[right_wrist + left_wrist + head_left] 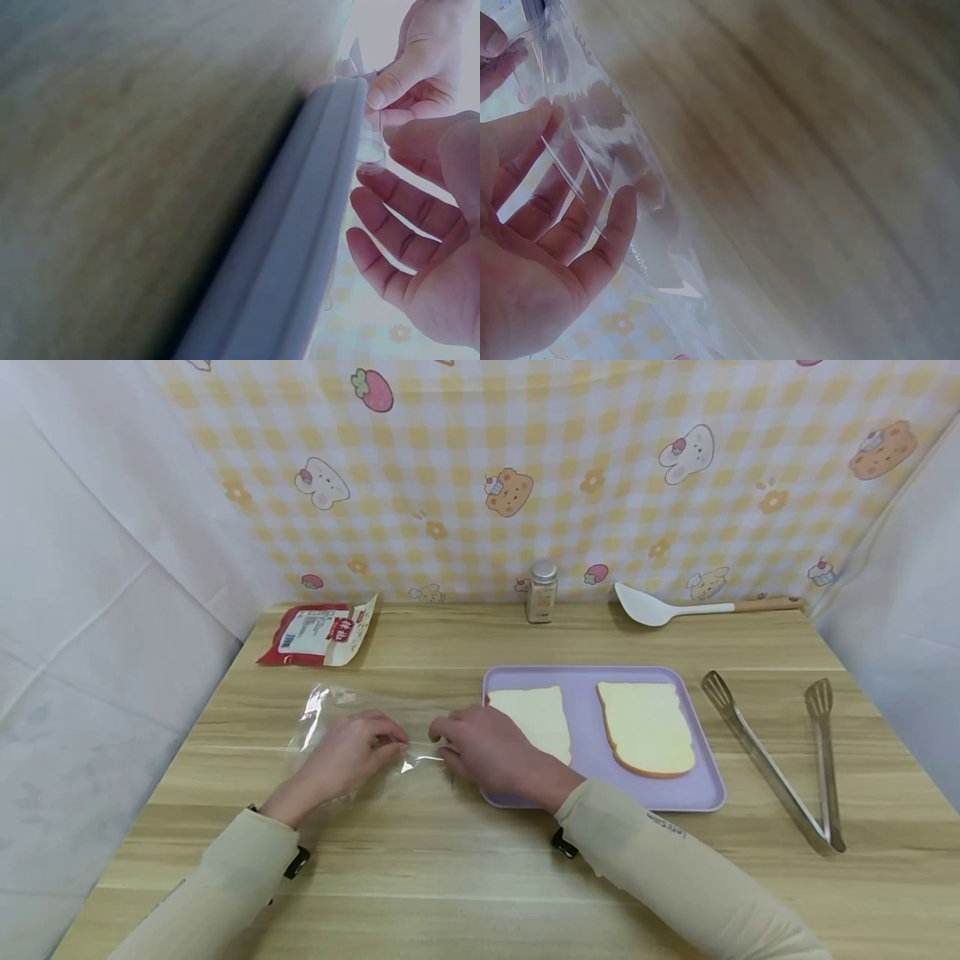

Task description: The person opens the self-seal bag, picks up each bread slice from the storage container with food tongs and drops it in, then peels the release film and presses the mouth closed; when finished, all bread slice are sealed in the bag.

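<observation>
A clear plastic bag (313,710) lies spread over the left half of the wooden table, under and between the two hands. My left hand (352,752) pinches its film between thumb and index finger; in the left wrist view the other fingers lie behind the transparent plastic (604,112). Facing it, my right hand (487,747) pinches the bag's right end with thumb and forefinger, the remaining fingers loosely bent. That hand reaches across the left edge of a lilac tray (585,718) and hides part of one bread slice (534,718).
A second bread slice (648,727) lies on the tray's right side. Metal tongs (776,785) rest spread to the right. Along the back are a red-and-white food packet (318,633), a shaker jar (542,593) and a white spatula-like ladle with wooden handle (652,607).
</observation>
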`<state>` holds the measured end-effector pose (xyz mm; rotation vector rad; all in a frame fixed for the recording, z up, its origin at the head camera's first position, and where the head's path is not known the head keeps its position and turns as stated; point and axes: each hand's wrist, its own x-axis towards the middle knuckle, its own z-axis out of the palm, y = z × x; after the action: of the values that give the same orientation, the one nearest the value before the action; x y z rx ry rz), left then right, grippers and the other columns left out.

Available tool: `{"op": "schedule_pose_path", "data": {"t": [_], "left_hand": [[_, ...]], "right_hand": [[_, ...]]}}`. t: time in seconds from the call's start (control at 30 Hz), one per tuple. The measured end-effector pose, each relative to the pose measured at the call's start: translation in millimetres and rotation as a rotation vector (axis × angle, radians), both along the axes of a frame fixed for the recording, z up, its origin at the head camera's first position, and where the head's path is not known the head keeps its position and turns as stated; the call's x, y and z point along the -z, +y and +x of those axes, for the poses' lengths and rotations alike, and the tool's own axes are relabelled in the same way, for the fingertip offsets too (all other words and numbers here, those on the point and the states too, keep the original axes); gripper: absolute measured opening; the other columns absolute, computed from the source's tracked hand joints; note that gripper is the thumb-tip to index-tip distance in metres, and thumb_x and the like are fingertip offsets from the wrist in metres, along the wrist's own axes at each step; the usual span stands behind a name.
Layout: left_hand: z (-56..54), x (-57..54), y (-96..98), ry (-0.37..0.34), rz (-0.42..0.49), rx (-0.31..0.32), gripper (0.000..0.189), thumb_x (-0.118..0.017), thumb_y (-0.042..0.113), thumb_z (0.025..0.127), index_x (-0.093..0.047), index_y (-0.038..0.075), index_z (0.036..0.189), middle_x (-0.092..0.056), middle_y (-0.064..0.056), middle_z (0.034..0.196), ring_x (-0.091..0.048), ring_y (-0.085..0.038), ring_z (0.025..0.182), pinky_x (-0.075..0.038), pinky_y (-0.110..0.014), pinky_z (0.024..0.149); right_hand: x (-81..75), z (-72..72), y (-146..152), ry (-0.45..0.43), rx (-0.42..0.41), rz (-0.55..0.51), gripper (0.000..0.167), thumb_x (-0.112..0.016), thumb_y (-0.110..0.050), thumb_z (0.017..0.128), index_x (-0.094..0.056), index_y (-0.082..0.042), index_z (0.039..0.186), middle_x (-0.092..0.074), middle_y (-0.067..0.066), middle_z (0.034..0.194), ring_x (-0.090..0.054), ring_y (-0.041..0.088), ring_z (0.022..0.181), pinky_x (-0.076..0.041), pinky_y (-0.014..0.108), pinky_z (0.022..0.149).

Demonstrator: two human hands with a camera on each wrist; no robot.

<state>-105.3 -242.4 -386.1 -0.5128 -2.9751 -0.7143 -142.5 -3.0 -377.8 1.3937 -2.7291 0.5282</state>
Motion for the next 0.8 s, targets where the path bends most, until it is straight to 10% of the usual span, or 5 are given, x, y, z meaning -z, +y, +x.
{"op": "schedule_pose_path", "data": {"t": [0.4,0.8], "left_hand": [[0.9,-5.8,1.1,-0.11,-0.106,0.003,0.017,-0.079,0.012,0.094,-0.081,0.014,0.111,-0.076,-0.005,0.115,-0.072,-0.027,0.109,-0.057,-0.05,0.097],[0.8,-6.7,4.1,-0.137,-0.123,0.041,0.018,-0.084,0.021,0.092,-0.082,0.017,0.109,-0.071,-0.001,0.109,-0.067,-0.019,0.098,-0.057,-0.045,0.089]], "right_hand": [[7.4,-1.7,-4.8,0.064,-0.071,0.07,0.025,-0.066,-0.003,0.096,-0.074,-0.018,0.077,-0.062,0.0,0.076,-0.059,0.021,0.074,-0.046,0.032,0.064],[5.0,2.1,-4.2,0.072,-0.1,0.172,0.016,-0.071,-0.019,0.102,-0.082,-0.028,0.107,-0.068,0.0,0.095,-0.058,0.02,0.086,-0.046,0.034,0.075]]}}
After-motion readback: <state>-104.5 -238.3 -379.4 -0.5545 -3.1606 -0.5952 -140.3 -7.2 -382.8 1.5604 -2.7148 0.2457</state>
